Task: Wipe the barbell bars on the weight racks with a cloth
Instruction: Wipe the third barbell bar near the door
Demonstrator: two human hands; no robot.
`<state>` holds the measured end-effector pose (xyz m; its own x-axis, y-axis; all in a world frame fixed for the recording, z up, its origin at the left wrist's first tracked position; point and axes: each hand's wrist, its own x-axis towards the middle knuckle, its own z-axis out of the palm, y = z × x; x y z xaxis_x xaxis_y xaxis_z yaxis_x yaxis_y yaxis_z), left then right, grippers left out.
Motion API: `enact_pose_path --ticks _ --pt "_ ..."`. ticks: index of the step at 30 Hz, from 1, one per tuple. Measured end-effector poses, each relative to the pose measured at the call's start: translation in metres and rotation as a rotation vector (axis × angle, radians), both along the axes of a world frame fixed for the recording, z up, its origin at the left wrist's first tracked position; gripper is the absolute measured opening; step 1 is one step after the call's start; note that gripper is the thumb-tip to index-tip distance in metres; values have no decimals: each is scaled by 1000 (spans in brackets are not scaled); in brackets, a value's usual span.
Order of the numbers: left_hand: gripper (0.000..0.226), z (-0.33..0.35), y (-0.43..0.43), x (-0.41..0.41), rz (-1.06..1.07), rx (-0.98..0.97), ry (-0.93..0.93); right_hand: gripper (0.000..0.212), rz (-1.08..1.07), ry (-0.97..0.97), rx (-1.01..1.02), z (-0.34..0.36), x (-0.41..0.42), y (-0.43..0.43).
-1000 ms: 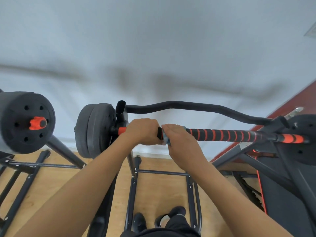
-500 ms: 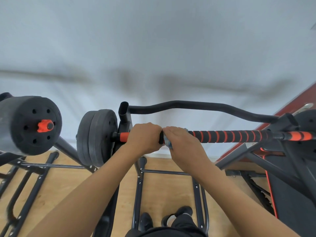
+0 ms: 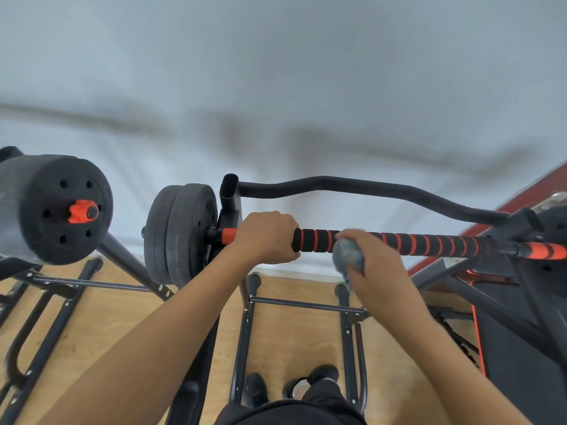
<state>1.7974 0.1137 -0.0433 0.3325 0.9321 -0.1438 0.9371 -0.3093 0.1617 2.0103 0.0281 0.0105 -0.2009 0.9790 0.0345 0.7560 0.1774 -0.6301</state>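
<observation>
Sliding right along the striped barbell bar [image 3: 429, 242], the right hand [image 3: 377, 265] has parted from the left hand [image 3: 264, 237], its fingers curled round a blue-grey cloth [image 3: 348, 256] pressed to the grip. The left hand clasps the bar beside black weight plates [image 3: 181, 234]; a curved black bar [image 3: 368, 187] lies beyond.

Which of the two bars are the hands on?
The straight barbell bar with the black-and-orange striped grip: the left hand grips it, and the right hand holds a blue-grey cloth against it. The black curved bar behind is untouched.
</observation>
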Motion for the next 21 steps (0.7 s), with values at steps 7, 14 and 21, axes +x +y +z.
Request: enact_pose_path --ticks 7,14,21 --pt "40 -8 -17 0 -50 295 -153 21 46 -166 108 5 4 69" --pt "25 -17 -28 27 75 370 9 8 215 -305 -66 7 -8 89" --pt "17 -3 -11 26 77 215 73 9 272 -296 15 -1 -1 82"
